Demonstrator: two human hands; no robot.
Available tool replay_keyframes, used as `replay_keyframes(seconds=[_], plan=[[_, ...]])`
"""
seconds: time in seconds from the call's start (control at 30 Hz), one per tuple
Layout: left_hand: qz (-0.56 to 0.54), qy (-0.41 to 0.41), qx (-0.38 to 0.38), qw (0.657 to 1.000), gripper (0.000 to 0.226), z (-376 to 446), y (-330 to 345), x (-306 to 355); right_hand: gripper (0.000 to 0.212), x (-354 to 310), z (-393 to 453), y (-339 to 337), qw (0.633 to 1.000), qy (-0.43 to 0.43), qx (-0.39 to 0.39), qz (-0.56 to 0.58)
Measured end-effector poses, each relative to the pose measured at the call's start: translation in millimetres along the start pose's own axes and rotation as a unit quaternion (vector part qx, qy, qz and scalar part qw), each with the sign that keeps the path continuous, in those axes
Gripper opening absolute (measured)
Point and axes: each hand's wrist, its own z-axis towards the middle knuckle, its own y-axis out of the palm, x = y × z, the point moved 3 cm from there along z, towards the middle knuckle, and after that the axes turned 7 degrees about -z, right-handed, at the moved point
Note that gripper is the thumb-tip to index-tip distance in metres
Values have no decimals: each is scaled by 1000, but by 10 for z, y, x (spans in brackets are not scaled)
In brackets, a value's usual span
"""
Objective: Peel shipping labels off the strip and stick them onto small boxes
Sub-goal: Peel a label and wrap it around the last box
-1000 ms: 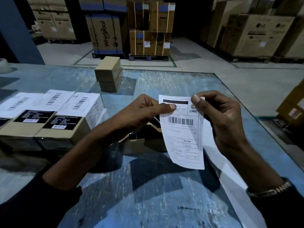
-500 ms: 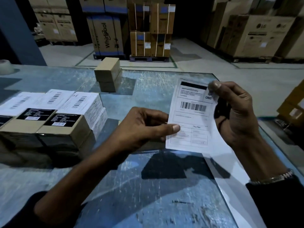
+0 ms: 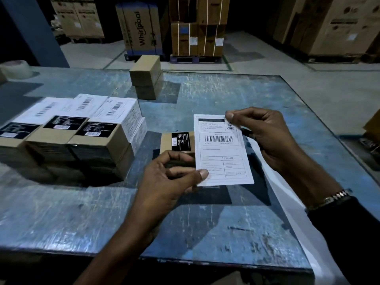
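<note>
I count one loose shipping label (image 3: 223, 149), held upright above the counter (image 3: 205, 227) between my two hands. My right hand (image 3: 267, 136) pinches its top right corner between thumb and forefinger; my left hand (image 3: 170, 182) pinches its lower left corner, thumb on the printed face. So each grip is pinching the label.

Just behind the label's left edge stands one small box (image 3: 176, 141) with a black sticker on its near face, roughly at the middle of the counter. Its right part is hidden by the label.

Toward the left edge sits a block of labelled boxes (image 3: 96, 145): I count three across the front row, each with a black sticker and a white barcode label on top, stacked on a lower layer whose number I cannot tell. At the far edge two plain boxes (image 3: 147, 77) stand stacked one on the other. One tape roll (image 3: 15, 67) sits at the far left corner. One white backing strip (image 3: 287, 219) runs along the right side and off the near edge under my right forearm.

The near half of the counter is bare blue surface from the near edge up to my hands, and there is open surface between the small box and the far stack. The right edge lies near my right wrist.
</note>
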Motion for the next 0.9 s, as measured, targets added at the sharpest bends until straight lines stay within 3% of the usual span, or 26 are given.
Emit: replay_keyframes(seconds=[0.37,0.9], plan=[[-77,-31,5,996,36,12,4,-66,12,130,51,143,995,80,26,53],[-108,-37,29,993,36,-16,-6,-85,17,241,70,206,997,50,41,52]])
